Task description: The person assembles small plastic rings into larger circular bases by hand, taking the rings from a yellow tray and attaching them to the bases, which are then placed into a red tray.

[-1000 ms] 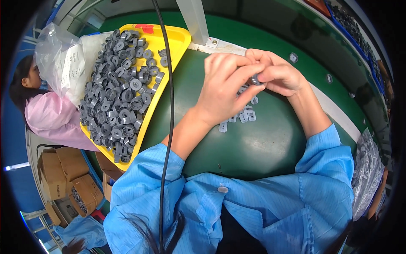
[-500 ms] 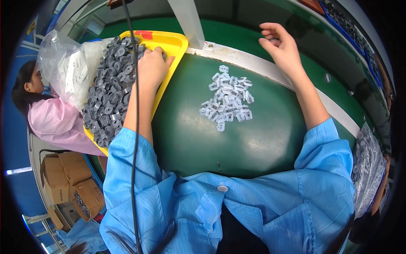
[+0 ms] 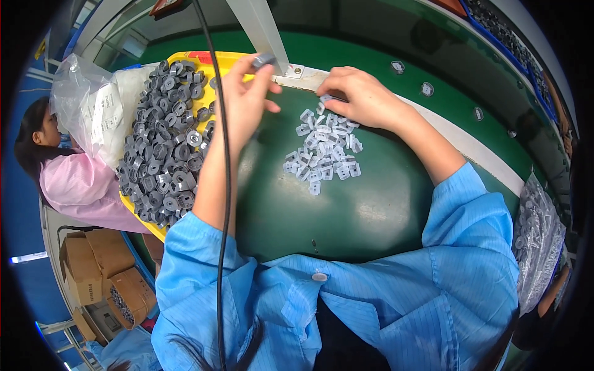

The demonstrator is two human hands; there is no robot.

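My left hand (image 3: pixel 243 102) is raised at the right edge of a yellow tray (image 3: pixel 230 60). Between its thumb and fingertips it pinches a small grey plastic part (image 3: pixel 264 60). Many loose grey parts (image 3: pixel 162 148) like it fill the tray. My right hand (image 3: pixel 365 99) has come down on the far end of a pile of small clear plastic pieces (image 3: pixel 322 151). Its thumb and fingers close on one clear plastic piece (image 3: pixel 325 99). The pile lies on the green tabletop (image 3: pixel 309 222).
Beyond a pale metal rail (image 3: pixel 489 151), several small round parts (image 3: pixel 427 89) lie spaced along a green strip. A black cable (image 3: pixel 224 185) hangs across the view. Plastic bags (image 3: pixel 538 241) stand at right; a person in pink (image 3: pixel 86 185) and cardboard boxes (image 3: pixel 80 266) are at left.
My left hand has risen from the tray with a grey part. My right hand has moved from above the green strip to the clear pieces. More round parts now show on the strip.
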